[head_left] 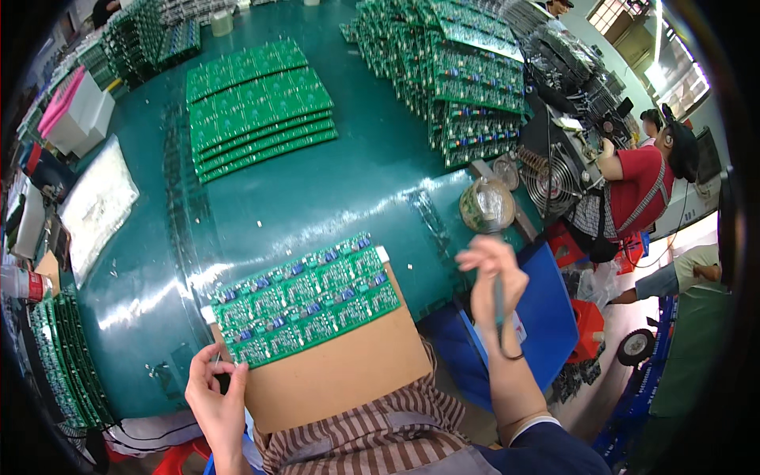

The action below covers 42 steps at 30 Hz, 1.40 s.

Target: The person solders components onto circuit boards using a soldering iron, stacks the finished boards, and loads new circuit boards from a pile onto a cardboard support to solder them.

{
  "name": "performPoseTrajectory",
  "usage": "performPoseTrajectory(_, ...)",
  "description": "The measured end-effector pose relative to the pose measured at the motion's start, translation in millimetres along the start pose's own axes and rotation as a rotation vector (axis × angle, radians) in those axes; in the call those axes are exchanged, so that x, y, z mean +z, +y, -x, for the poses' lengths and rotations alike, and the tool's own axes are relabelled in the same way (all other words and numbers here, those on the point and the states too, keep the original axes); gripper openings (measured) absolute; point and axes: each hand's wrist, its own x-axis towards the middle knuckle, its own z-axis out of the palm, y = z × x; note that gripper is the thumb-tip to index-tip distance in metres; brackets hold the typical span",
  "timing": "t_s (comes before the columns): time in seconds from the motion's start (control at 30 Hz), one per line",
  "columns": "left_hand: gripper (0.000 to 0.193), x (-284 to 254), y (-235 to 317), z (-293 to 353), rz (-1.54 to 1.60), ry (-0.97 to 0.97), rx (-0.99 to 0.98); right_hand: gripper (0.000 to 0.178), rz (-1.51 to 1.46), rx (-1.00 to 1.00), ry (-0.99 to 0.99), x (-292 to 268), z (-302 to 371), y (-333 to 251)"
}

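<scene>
A green circuit board [313, 305] with blue and white parts lies tilted in front of me on a brown flat sheet [340, 372]. My left hand [216, 393] is at the board's near left corner, fingers curled and thumb close to the fingertips; what they hold, if anything, is too small to name. To the right of the board my right hand [495, 281] hangs in the air beside a roll of clear tape [487, 206], its fingers smeared by motion. A dark strip [500, 317] runs along its palm to a loop at the wrist.
Bare green boards [257, 107] lie stacked ahead; populated boards [467, 87] lean in rows behind right, with more [67, 356] at left. A white plastic bag [99, 206] rests left. Blue bins [538, 309] and a black fan [550, 178] stand right, near a person in red [641, 190].
</scene>
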Motion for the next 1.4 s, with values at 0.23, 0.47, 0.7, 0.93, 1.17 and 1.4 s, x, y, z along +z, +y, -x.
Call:
performPoseTrajectory(0.23,0.033,-16,10,4,0.290,-0.199,-0.074,0.077,-0.145,-0.535,-0.813,78,-36,-98)
performPoseTrajectory(0.47,0.048,-29,30,29,0.350,-0.281,-0.009,0.084,-0.209,-0.571,-0.967,69,-57,-113)
performPoseTrajectory(0.7,0.097,-56,33,19,-0.681,-0.493,0.599,0.066,0.212,-0.747,-0.640,9,-193,-62)
performPoseTrajectory(0.93,0.081,-48,-6,15,-0.734,-0.489,0.736,0.074,0.494,-0.672,-0.588,-39,-361,23)
performPoseTrajectory(1.17,0.044,-46,-3,-6,-0.323,-0.252,0.820,0.078,0.588,-0.661,-0.738,-22,-408,51)
performPoseTrajectory(1.4,0.030,-15,-11,-62,0.499,0.112,0.276,0.077,0.527,-0.553,-0.793,-22,-401,56)
